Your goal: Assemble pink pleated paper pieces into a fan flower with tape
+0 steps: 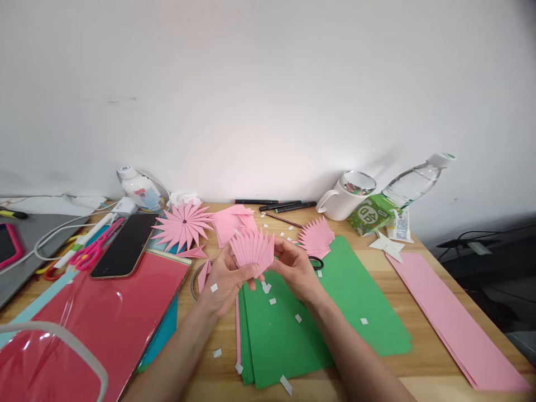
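A pink folded-paper fan (252, 248) with pointed tips is held up between my two hands, above the green paper sheets (288, 335). My left hand (228, 279) grips its lower left part, thumb across the front. At its right edge, my right hand (293, 265) pinches the paper between thumb and fingers. A similar pink fan (317, 235) lies just beyond my right hand. To the left rests a full pink paper star wheel (183, 223), with loose pink folded pieces (228, 220) beside it. Small white paper bits (298, 318) are scattered about, one on my left wrist.
On the left are a phone (125, 245), pink scissors (94, 248), a red sheet pack (104, 312) and a white bottle (140, 187). Pens (288, 205), a white mug (345, 195), a green box (372, 215) and a tilted water bottle (414, 181) line the back. Pink strips (456, 318) lie right.
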Demonstrator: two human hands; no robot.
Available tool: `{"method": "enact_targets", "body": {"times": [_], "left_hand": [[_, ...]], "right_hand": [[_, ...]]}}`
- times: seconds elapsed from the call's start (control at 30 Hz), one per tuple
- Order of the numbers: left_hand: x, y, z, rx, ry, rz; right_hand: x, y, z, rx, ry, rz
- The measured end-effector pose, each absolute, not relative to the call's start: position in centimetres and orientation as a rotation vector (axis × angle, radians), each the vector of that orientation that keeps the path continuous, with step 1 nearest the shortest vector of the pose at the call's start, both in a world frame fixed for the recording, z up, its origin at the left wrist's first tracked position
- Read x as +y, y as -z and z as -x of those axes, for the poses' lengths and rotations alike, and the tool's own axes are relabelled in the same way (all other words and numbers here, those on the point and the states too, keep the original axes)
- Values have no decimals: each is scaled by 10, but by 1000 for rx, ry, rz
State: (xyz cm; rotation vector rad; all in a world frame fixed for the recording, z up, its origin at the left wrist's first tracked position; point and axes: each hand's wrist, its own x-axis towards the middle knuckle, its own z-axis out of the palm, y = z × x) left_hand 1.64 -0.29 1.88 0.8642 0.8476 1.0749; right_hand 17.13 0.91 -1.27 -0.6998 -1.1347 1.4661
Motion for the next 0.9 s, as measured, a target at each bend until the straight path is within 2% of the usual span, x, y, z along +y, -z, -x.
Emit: {"method": "enact_targets", "body": {"times": [0.1,0.4,0.7,0.8,0.9], "left_hand": [[-4,-19,-14,836,-1037,-871],[0,-9,-13,1081,-1304,-960],[1,-7,-13,1099,-1308,-987],[1,-1,-12,1178,-1351,-1122],[-2,8,-5,1290,-1485,-1537]], "right_hand": [[10,13,-172,-1175,-1510,666],[11,20,-173,-1002,-1501,784],[11,20,-170,-980,-1478,876],[11,19,-170,-953,-1479,914],[11,16,-171,-916,-1499,904]]}}
